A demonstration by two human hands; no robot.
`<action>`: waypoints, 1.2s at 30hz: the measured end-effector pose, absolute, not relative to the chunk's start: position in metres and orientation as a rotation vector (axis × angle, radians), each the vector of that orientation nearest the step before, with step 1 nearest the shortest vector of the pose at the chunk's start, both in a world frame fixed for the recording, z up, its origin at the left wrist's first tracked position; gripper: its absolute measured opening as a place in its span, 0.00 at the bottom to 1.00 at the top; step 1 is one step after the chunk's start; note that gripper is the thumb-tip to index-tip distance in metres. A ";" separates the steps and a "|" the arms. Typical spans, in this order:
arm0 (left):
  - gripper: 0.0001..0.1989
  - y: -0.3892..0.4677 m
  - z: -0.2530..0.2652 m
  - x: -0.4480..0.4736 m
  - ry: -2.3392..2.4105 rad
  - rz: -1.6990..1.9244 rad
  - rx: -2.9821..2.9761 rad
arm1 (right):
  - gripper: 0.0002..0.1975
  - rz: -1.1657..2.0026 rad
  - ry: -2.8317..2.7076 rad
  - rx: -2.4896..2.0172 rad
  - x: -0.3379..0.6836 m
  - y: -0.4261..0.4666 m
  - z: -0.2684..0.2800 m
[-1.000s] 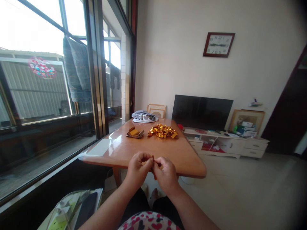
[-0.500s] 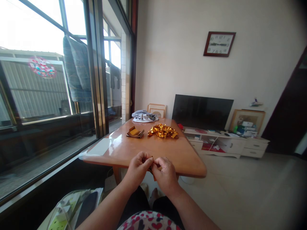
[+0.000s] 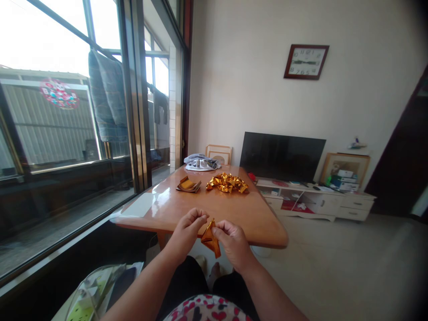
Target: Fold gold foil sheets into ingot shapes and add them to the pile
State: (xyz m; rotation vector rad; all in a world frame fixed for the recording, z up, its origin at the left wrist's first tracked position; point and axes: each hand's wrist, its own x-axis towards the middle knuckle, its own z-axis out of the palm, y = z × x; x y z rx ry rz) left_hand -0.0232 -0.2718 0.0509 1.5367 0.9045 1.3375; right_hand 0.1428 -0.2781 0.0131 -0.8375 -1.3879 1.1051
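My right hand point(image 3: 232, 240) pinches a folded sheet of gold foil paper point(image 3: 210, 238) between thumb and fingers. The paper hangs below the fingertips as an angular folded shape with a strip at its lower end, over my lap near the table edge. My left hand point(image 3: 187, 232) is just to the left, thumb and fingers drawn together, a small gap from the paper's top and nothing visible in them. Beyond both hands, a heap of crumpled-looking gold foil pieces point(image 3: 227, 183) lies on the table. Left of that heap sits a curled stack of foil sheets point(image 3: 188, 184).
The wooden table point(image 3: 200, 205) stretches away from me, with folded clothes point(image 3: 202, 162) at its far end. A glass window wall point(image 3: 67, 147) runs along the left. At the right stand a television point(image 3: 282, 156) and a white cabinet point(image 3: 347, 205). A power strip point(image 3: 82, 307) lies lower left.
My left hand has let go of the foil paper and moved slightly left. The paper, hidden mostly by both hands before, now shows in my right hand.
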 end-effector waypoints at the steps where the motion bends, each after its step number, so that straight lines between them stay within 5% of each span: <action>1: 0.08 -0.273 0.053 -0.025 0.918 1.335 1.543 | 0.14 1.143 -1.362 -0.809 0.143 -0.278 0.014; 36: 0.17 -0.274 0.052 -0.025 0.833 1.170 1.605 | 0.17 1.296 -1.382 -0.783 0.146 -0.278 0.014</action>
